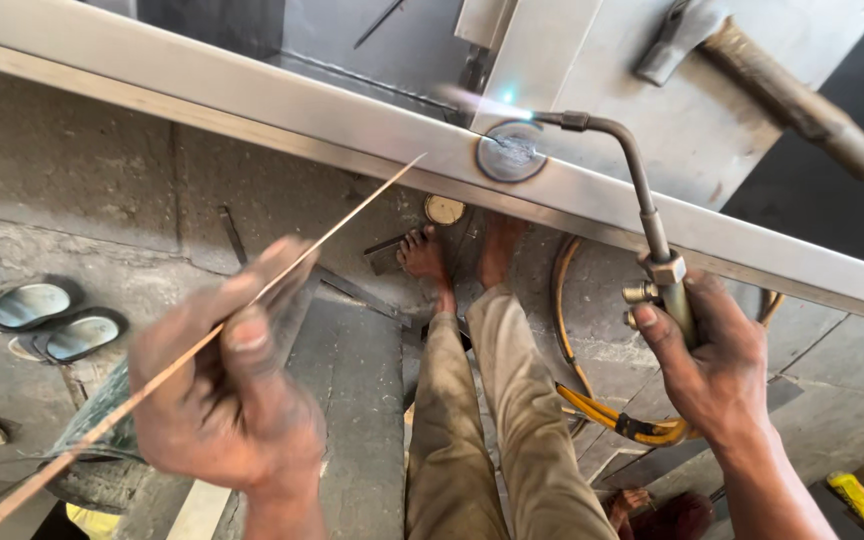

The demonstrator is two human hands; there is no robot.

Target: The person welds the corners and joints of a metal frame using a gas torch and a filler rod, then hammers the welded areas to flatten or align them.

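Even daylight fills the scene, shadows soft. The torch flame [477, 100] glows pale blue-white, casting glare on the steel bar [252, 110]. The left hand [227, 385] is motion-blurred; straight lines bow toward the frame edges.

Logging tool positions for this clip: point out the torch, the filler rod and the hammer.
torch [642, 195]: head view, on its bent metal neck.
filler rod [352, 215]: head view, mid-length of the thin rod.
hammer [797, 105]: head view, on its handle.

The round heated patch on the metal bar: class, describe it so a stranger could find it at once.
Follow the long steel bar crossing the picture diagonally. Where the torch in the right hand aims its flame lies a round heated patch, the bar's only dark circular mark.
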